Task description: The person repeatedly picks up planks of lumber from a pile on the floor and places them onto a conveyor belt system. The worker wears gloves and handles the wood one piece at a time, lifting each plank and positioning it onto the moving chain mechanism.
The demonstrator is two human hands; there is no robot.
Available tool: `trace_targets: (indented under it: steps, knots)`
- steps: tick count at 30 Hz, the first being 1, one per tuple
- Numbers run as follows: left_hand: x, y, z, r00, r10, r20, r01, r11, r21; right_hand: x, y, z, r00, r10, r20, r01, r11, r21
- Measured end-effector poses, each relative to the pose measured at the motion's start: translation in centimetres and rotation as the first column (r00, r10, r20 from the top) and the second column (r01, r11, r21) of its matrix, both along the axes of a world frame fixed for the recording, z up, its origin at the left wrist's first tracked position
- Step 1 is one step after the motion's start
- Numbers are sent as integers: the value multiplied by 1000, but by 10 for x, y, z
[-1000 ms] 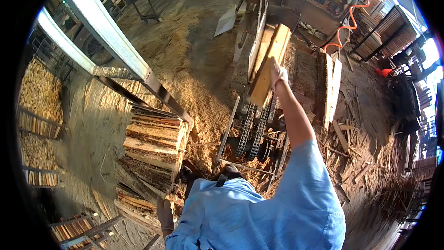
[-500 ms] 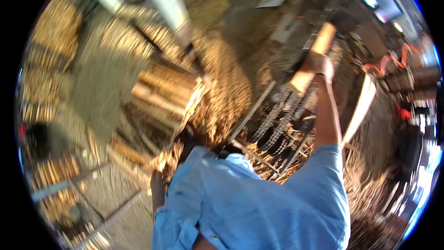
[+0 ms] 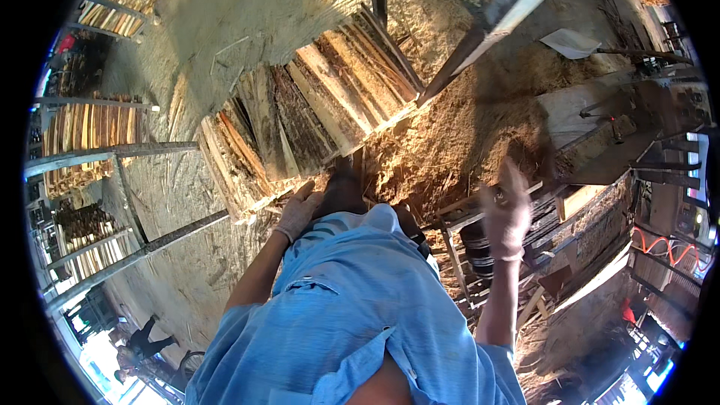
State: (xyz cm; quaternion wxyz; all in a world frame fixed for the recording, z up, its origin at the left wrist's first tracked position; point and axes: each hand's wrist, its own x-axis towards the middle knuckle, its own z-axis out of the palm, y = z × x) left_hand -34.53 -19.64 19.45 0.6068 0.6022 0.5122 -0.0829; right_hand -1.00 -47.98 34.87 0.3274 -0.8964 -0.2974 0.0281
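My left hand point(image 3: 298, 212), in a pale glove, is open beside my leg at the near edge of a pile of rough wooden slabs point(image 3: 349, 86). Its fingers point toward the slab ends, but I cannot tell whether they touch. My right hand point(image 3: 507, 214), also pale-gloved, is raised over the left end of a long machine bed point(image 3: 589, 229). Motion blurs it, though its fingers look stretched out and nothing shows in them. A short, light wooden block point(image 3: 579, 201) lies on the machine to the right of that hand.
Metal posts point(image 3: 517, 4) rise past the slab pile. Sawdust point(image 3: 420, 154) covers the ground between pile and machine. Steel rails point(image 3: 161, 246) and racks of stacked wood point(image 3: 94, 131) stand at the left. A person point(image 3: 142, 345) is at the lower left. An orange coiled hose point(image 3: 670, 249) hangs right.
The view has swung right. My right hand held a wooden block over the machine's chains; now it is off the block, which lies on the machine. My left hand is nearer the slab pile's edge.
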Motion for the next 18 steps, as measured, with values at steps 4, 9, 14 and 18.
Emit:
trace_targets:
  steps: [4,9,14,18]
  knots:
    - [-7,4,-11,999,43,18,-41,993,-107,-11,90,-76,822,45,-568,-240,931,-274]
    - [-20,21,0,992,-8,-128,-6,995,-104,8,127,-318,-81,37,-996,414,910,0]
    - [-52,22,-15,939,263,-222,-302,940,-160,24,220,-387,-221,-77,-972,535,824,-188]
    - [-50,44,-30,931,230,-284,-294,933,-208,41,267,-459,-279,-241,-930,644,671,-367]
